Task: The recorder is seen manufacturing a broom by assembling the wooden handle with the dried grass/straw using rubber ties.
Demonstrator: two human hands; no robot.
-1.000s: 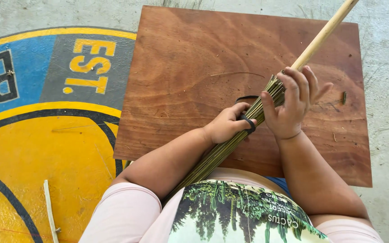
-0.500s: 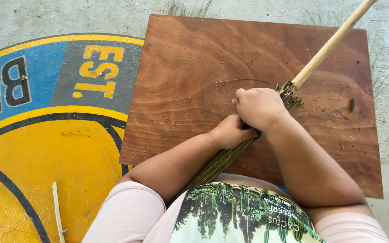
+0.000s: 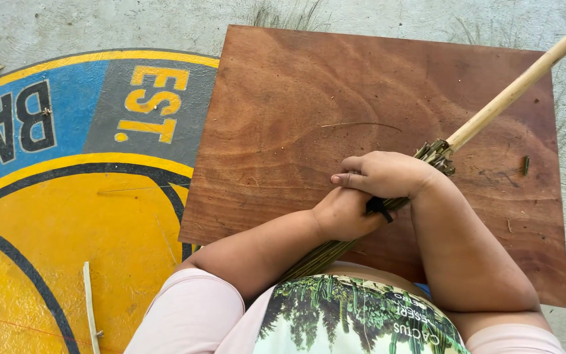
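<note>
The bundle of green-brown stalks [image 3: 325,252] runs slantwise from my lap up across the brown wooden board [image 3: 283,111], its cut ends gathered around the pale wooden stick [image 3: 512,92] that juts away to the upper right. I keep it low against the board so the stalks stay packed. My left hand [image 3: 343,215] has its grip wrapped tight around the bundle from below, and my right hand [image 3: 388,174] is folded over it from above, clamped on the same spot, where a black band [image 3: 379,207] peeks out between them. The board lies on concrete floor [image 3: 99,26], overlapping a painted blue and yellow circle [image 3: 67,216]; a thin loose stick [image 3: 90,305] lies there.
</note>
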